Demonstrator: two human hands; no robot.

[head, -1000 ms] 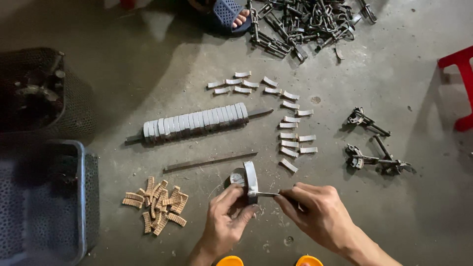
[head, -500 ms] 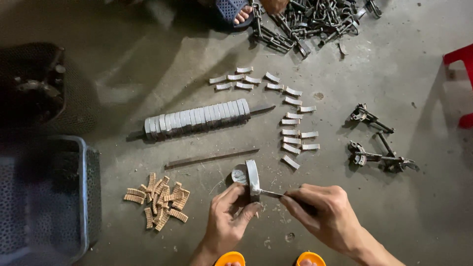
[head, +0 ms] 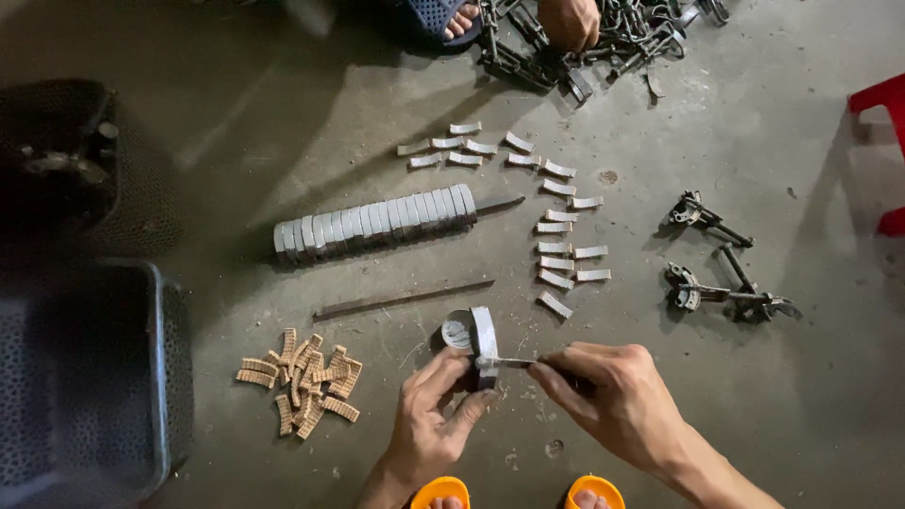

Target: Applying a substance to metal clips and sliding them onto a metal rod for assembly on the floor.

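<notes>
My left hand point(head: 432, 417) grips a grey metal ring point(head: 484, 341) standing on edge on the concrete floor. My right hand point(head: 617, 401) pinches a thin metal tool point(head: 507, 362) whose tip touches the ring's side. A small round metal disc point(head: 457, 332) lies just behind the ring. A long rod threaded with several grey rings point(head: 375, 221) lies farther out, with a bare flat rod point(head: 403, 299) between it and my hands.
Tan curved pads point(head: 302, 381) are heaped at left near a dark blue crate point(head: 85, 377). Grey curved pieces point(head: 556, 223) lie in rows ahead. Metal linkage parts point(head: 721, 273) sit right. Another person's hand point(head: 569, 21) works a pile of metal parts at top. A red stool point(head: 884, 141) stands far right.
My hands have stayed on the ring and tool with little motion. At the top, the other person's hand has come into view over the parts pile.
</notes>
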